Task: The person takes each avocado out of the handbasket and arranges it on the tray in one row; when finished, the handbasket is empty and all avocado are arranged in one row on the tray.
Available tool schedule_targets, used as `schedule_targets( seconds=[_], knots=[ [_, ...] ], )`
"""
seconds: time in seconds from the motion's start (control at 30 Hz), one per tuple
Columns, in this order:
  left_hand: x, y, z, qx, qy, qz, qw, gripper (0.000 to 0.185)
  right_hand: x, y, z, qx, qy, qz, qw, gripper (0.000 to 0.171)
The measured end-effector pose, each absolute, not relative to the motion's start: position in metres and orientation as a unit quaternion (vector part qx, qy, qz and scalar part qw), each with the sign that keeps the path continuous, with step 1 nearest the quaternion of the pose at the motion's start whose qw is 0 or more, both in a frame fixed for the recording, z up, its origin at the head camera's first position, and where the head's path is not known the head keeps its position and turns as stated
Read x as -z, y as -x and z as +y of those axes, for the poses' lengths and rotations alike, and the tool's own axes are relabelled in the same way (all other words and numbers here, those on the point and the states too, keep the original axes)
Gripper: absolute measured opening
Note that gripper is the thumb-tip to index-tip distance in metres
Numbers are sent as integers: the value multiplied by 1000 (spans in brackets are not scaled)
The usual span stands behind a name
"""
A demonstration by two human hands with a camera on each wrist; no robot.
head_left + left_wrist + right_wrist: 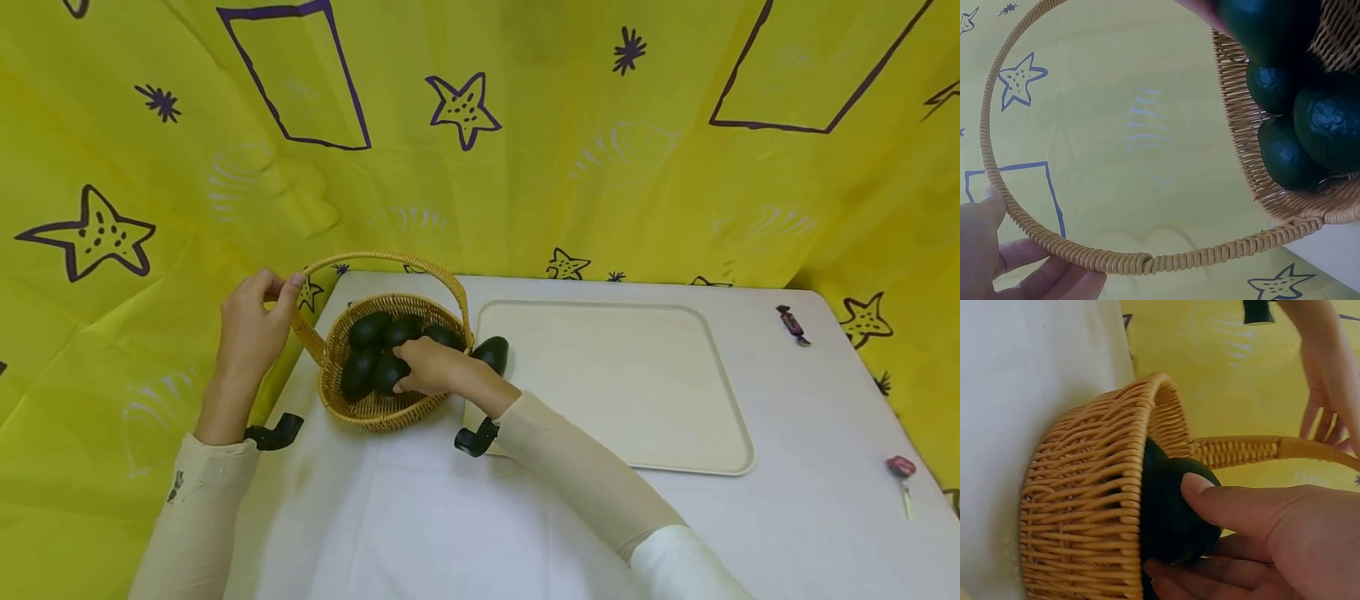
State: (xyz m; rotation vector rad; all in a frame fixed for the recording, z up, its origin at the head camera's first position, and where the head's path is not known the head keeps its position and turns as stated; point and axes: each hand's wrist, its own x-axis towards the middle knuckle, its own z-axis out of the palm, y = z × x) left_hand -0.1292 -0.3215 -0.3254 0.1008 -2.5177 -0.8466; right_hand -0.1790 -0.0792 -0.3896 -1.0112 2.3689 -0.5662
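Your left hand (pixel 255 321) holds the handle (pixel 378 255), thumb and fingers bent round its left side. Your right hand (pixel 431 367) reaches over the rim of the basket (pixel 378 423), half-closed, with the thumb on one side of an avocado (pixel 1175 515) and the fingers on the other, pinching it. That avocado is at the basket's mouth; more avocados (pixel 370 331) lie in the basket around it. The basket stands at the left of the white table (pixel 810 433), just beside the tray (pixel 607 375). Another avocado (pixel 492 353) lies at the tray's left edge, near your right forearm. Well apart on the right lie a wrapped candy (pixel 792 325) and, nearer you, a lollipop (pixel 902 468). A yellow cloth (pixel 525 192) hangs behind the table.
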Motion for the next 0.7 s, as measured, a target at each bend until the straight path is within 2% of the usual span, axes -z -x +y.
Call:
schedule_targets(
  seconds=[0.37, 0.7],
  knots=[
    [327, 129, -320, 311, -39, -919, 238, 48, 381, 170, -48, 288, 386, 850, 214, 77],
    [327, 128, -320, 315, -43, -919, 232, 51, 366, 151, -11, 334, 394, 839, 170, 75]
  ],
)
